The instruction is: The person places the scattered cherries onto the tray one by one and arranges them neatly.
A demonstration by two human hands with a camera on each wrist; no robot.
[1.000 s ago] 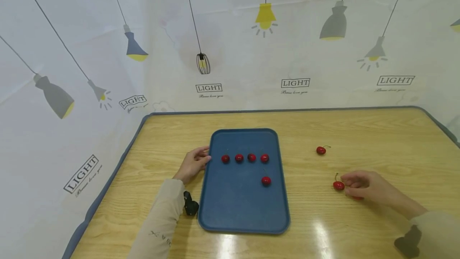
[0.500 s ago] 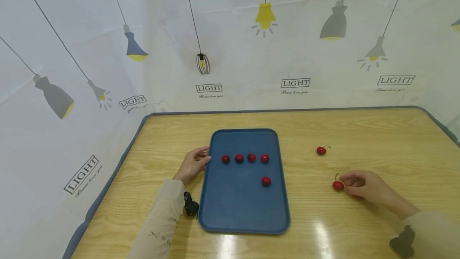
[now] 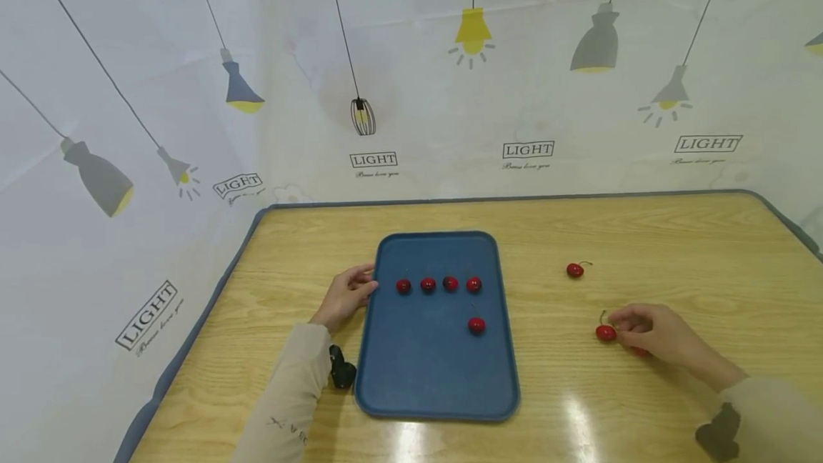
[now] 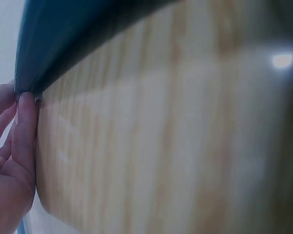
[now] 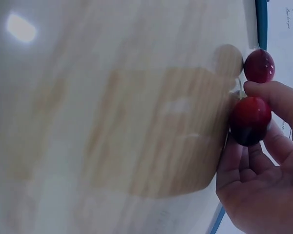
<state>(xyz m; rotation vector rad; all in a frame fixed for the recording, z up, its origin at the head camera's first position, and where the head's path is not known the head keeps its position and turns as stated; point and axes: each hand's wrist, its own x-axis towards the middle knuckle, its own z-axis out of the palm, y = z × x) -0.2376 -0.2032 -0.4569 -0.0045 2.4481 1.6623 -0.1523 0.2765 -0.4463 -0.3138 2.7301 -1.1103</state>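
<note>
My left hand (image 3: pixel 343 299) holds the left rim of a blue tray (image 3: pixel 437 377), thumb and fingers at its edge. The left wrist view also has these fingers (image 4: pixel 23 126) against the tray's side (image 4: pixel 63 34). A row of several red cherries lies on the tray, with one more cherry (image 3: pixel 476 325) below its right end. To the right, my right hand (image 3: pixel 662 334) pinches at a stemmed cherry (image 3: pixel 605 333) on the table. Beneath the hand another cherry (image 3: pixel 640 351) is mostly hidden; the right wrist view has it as the nearer cherry (image 5: pixel 250 121), beside the thumb (image 5: pixel 273 92).
Farther back on the table's right side lies a lone stemmed cherry (image 3: pixel 575 270). The wooden tabletop (image 3: pixel 694 241) has a dark blue edge. Pale sheets (image 3: pixel 424 77) printed with lamps stand behind it and on the left.
My right wrist has shifted slightly left, while its fingers stay at the same cherry. The left hand and the tray have kept their places.
</note>
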